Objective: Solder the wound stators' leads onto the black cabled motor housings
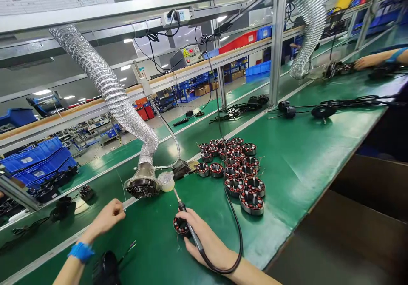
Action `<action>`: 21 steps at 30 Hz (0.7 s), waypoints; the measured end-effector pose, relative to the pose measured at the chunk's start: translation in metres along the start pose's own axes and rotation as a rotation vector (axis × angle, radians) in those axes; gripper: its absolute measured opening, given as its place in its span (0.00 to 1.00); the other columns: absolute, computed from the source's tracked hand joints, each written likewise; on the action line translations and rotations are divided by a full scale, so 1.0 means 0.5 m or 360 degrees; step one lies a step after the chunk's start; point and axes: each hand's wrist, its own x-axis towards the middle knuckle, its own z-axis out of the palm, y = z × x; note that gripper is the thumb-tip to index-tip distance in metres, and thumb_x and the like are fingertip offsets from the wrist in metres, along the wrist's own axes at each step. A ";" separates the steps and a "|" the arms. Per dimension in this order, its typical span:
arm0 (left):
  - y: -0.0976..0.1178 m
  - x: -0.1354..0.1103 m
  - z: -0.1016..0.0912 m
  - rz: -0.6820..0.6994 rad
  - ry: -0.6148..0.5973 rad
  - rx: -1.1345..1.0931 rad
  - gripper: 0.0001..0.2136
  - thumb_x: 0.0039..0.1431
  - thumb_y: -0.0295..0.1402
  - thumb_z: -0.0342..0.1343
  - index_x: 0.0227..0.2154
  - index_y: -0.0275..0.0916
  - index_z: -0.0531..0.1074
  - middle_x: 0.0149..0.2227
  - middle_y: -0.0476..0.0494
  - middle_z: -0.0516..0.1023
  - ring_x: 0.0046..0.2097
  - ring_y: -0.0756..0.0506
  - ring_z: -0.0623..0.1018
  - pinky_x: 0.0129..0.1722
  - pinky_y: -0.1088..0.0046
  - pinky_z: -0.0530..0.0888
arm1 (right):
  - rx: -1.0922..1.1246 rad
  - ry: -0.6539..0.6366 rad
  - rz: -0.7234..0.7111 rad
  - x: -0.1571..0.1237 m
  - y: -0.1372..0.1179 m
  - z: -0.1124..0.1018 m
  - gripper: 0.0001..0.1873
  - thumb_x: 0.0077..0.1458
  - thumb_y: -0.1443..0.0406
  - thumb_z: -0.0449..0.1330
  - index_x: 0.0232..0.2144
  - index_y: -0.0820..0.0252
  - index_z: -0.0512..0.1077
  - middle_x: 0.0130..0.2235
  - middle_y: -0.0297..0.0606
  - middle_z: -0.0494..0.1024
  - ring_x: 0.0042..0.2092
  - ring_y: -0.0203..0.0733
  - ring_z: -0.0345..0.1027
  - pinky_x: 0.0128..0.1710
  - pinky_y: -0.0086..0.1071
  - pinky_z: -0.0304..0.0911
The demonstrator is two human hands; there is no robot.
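Note:
My right hand [210,238] grips a soldering iron [191,227], its tip pointing up toward a small round pale container [166,181]. Under the iron, between my right thumb and fingers, sits a motor stator [180,225] with red and black windings and thin wire ends. My left hand [106,219] is closed above the bench at the left, a blue band [81,252] around its wrist. What its fingers pinch, if anything, is hidden. Below it lies a black housing [106,270] with thin coloured wires sticking out.
Several stators [236,166] stand grouped on the green bench [287,157]. A silver duct [111,89] ends in a fume hood [143,183] beside the container. The iron's cable [231,204] loops past my right wrist. Another person's hand [366,61] works at far right, near black cables [353,102].

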 end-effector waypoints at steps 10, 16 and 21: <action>-0.155 -0.096 0.020 -0.0363 0.0422 -0.0754 0.30 0.33 0.63 0.60 0.27 0.38 0.75 0.29 0.40 0.79 0.34 0.37 0.80 0.41 0.59 0.77 | -0.0197 -0.0266 0.0299 0.049 -0.050 0.048 0.35 0.44 0.77 0.64 0.54 0.54 0.64 0.54 0.43 0.67 0.52 0.49 0.66 0.53 0.42 0.65; -0.137 -0.098 0.111 -0.0236 0.0596 -0.0362 0.31 0.44 0.68 0.50 0.22 0.40 0.69 0.21 0.49 0.69 0.27 0.45 0.70 0.32 0.68 0.68 | -0.0337 -0.0308 0.0225 0.073 -0.062 0.095 0.38 0.42 0.71 0.73 0.55 0.56 0.66 0.55 0.46 0.68 0.53 0.53 0.66 0.53 0.45 0.68; -0.045 -0.114 0.158 -0.0144 0.0456 -0.0335 0.21 0.58 0.52 0.46 0.22 0.39 0.66 0.24 0.49 0.68 0.31 0.47 0.68 0.34 0.72 0.64 | -0.0262 -0.0175 0.0085 0.065 -0.026 0.133 0.34 0.51 0.69 0.70 0.58 0.56 0.63 0.56 0.51 0.66 0.58 0.56 0.64 0.58 0.52 0.64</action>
